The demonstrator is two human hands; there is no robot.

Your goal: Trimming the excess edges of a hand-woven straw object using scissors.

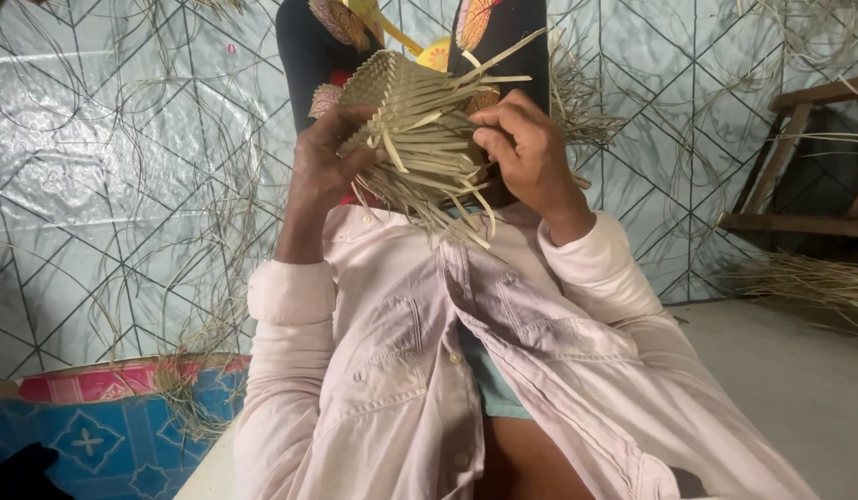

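Both hands are gripping a half-woven straw basket above the lap: left hand clasping its side, right hand apparently pinching 1 strip, loose straw littering the patterned floor (wooden bench standing nearby).

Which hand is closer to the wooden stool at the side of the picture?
Right. The right hand grips the woven straw piece on the side facing the wooden stool; the left hand holds the far side.

packages: none | labels: none | signs: none | screens: none
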